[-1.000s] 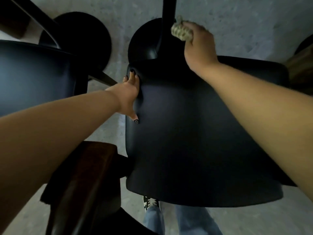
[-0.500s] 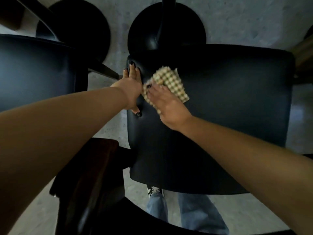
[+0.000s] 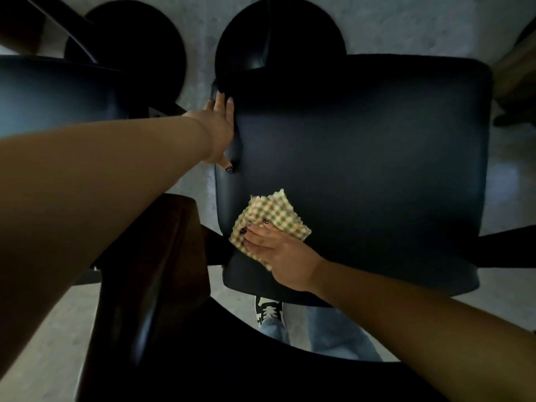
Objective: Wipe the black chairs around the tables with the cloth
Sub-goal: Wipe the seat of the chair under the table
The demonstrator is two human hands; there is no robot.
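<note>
A pale grey speckled stone floor (image 3: 406,21) lies in dim light. Two round black pedestal bases (image 3: 127,42) rest on it, with a dark brown wooden table edge (image 3: 162,271) nearer the camera than those bases.

Single view, head-worn, wide-angle. Looks steeply down from above, straight onto the black chair seat (image 3: 362,169), which sits close and fills the middle of frame. Both forearms enter from the lower corners. Floor (image 3: 406,21) shows along the top edge; edges bow with lens distortion. The wearer's shoe (image 3: 268,310) shows low in frame.
</note>
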